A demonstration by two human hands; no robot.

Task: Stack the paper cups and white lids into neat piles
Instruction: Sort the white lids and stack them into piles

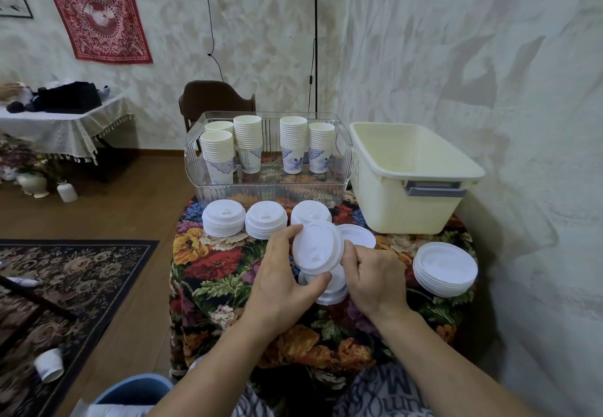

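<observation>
The left hand (280, 281) holds a white lid (317, 247) tilted toward the camera, fingertips on its upper left rim and thumb under its lower edge. The right hand (372, 278) has its fingers curled against the lid's right rim; whether it pinches the lid or the small lid pile (331, 289) just beneath cannot be told. That pile sits near the middle of the table (222, 273), which is covered by a floral cloth.

Along the far side of the cloth stand three lid stacks: left (224, 218), middle (266, 220), and a third (310, 211) partly hidden behind the held lid. A single upturned lid (359, 235) lies just right of the hands. Near the right edge rests a stack of upturned lids (445, 269).

At the far edge a clear tray (270, 188) carries five piles of paper cups, among them a front-left one (218, 155) and a right one (321, 147). A cream tub (411, 178) fills the far right corner, touching the tray.

The textured wall (489, 74) stands close along the right of the table. To the left lies open wooden floor (107, 214) with a dark patterned rug (71, 273), a fallen cup (49, 365) on the rug's near part, and a blue bucket (137, 388) at the near left corner. A wooden chair (212, 97) stands behind the tray, a second cloth-covered table (58, 129) is far left, and a red hanging (98, 12) is on the back wall.
</observation>
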